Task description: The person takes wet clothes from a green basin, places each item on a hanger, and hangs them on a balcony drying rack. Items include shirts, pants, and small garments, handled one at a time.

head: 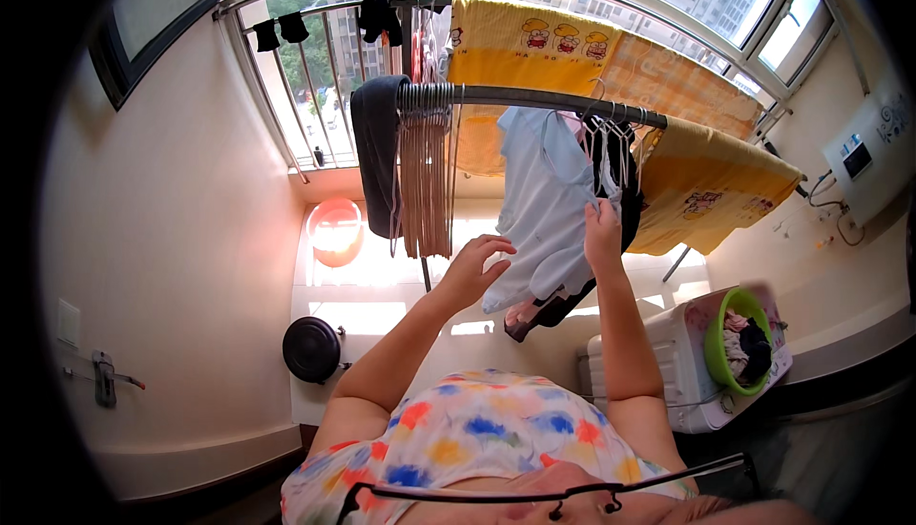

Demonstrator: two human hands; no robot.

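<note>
A light blue shirt hangs from the curved dark clothes rail in front of me. My right hand pinches the right side of the shirt, beside dark garments and several white hangers. To the left of the shirt's lower part, my left hand is held with thumb and fingers apart and nothing between them. Below the shirt's hem, part of a dark garment with a pinkish piece shows.
Brown hangers and a dark grey cloth hang at the rail's left. Yellow towels drape behind. A pink basin and a round black stool stand left. A green basin of clothes rests on a white washing machine.
</note>
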